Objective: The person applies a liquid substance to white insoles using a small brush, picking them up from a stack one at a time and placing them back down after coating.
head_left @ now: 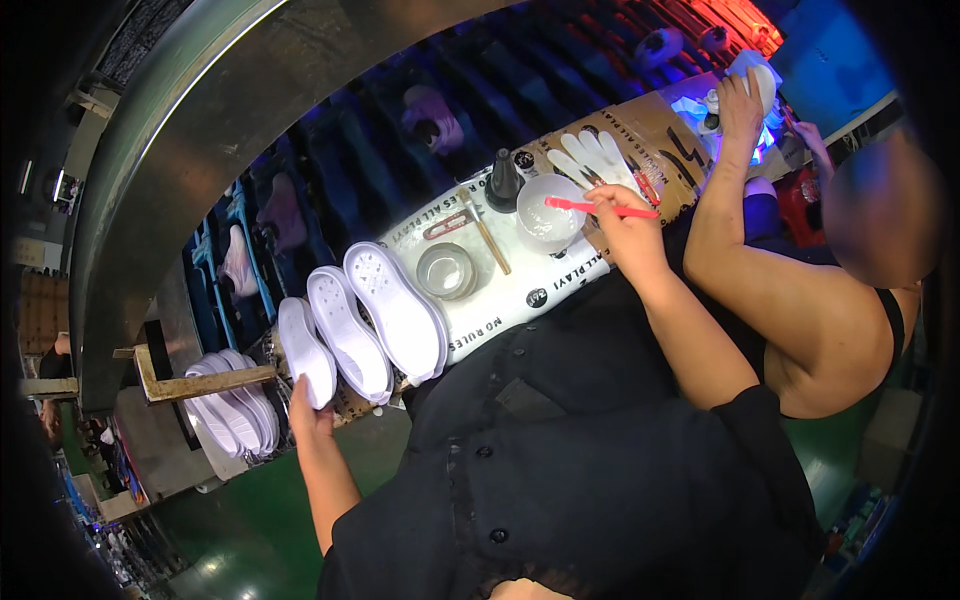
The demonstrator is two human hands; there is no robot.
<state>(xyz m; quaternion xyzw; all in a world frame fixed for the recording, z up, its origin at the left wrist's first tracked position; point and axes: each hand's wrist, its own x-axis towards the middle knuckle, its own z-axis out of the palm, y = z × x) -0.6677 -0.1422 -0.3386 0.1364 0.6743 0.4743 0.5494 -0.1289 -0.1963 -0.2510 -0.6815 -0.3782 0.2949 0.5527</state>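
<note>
Left hand point(312, 415) at 8 o'clock has most fingers hidden behind white shoe sole point(308, 352), co-worker's head point(885, 212) near 3 o'clock blurred, black shirt point(590, 490) cut off at 6 o'clock.

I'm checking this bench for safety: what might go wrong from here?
The red-handled tool in the right hand might catch the bowl and tip it. The dark bottle close beside that bowl could be knocked over. The white sole touched by the left hand lies near the bench edge and may slip off.
</note>
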